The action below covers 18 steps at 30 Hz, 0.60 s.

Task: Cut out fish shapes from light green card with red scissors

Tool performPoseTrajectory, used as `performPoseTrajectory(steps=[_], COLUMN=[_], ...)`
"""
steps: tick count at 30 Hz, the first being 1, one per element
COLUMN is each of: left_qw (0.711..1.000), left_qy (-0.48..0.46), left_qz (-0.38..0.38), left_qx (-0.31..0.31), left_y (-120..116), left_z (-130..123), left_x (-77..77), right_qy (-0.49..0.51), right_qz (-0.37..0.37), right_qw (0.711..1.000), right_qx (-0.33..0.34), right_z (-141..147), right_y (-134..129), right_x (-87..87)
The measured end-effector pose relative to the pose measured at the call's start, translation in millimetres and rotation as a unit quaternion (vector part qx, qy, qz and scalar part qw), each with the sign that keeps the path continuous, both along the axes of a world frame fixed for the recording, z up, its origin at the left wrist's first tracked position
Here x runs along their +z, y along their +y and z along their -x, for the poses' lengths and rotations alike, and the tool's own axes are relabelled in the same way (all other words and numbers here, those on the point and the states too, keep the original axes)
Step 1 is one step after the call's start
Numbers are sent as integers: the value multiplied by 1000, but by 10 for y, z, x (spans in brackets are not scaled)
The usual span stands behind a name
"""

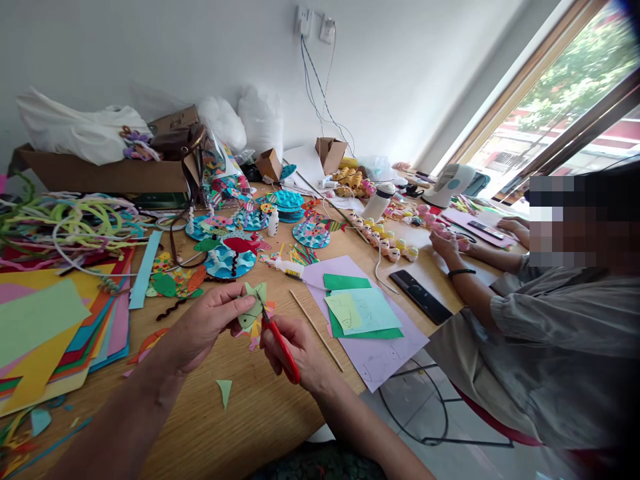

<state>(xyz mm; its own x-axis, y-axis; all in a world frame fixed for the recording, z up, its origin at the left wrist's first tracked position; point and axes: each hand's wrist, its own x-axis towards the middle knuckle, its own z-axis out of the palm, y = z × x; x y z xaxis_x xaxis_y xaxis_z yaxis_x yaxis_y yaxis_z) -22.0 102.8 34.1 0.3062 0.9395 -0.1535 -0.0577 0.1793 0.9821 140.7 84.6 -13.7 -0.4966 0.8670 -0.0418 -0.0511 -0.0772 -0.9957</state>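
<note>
My left hand (213,323) pinches a light green paper piece (249,312) with dark drawn lines, holding it above the table. My right hand (295,343) is closed on red-handled scissors (283,350), whose blades meet the paper's right side. Colourful paper scraps (253,333) lie under the hands. A small green triangular offcut (225,392) rests on the wood below my left hand. To the right, a lilac sheet (370,360) with pencil drawings bears green and pale blue papers (373,309).
Stacked coloured sheets (45,313) and pipe cleaners (75,220) fill the left side. Blue decorated discs (230,257), a glue bottle (290,268), a wooden stick (317,331) and a black phone (420,297) lie around. Another person (555,333) sits at the right.
</note>
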Motion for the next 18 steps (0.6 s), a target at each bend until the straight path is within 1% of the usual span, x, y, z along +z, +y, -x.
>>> performPoseTrajectory(steps=[4, 8, 12, 15, 18], left_qw=[1000, 1000, 999, 997, 996], left_qy=[-7, -7, 29, 58, 62], left_qz=[16, 19, -17, -55, -69], left_qx=[10, 9, -2, -16, -15], left_y=[-4, -6, 5, 6, 2], left_z=[-6, -7, 9, 29, 40], left_x=[-5, -27, -35, -9, 24], right_qy=[3, -3, -7, -14, -24], right_qz=[4, 8, 14, 14, 15], right_qw=[1000, 1000, 1000, 1000, 1000], right_qx=[-7, -7, -10, -5, -1], right_z=[0, -10, -27, -35, -35], right_y=[-2, -6, -7, -9, -13], right_x=[-27, -11, 18, 36, 54])
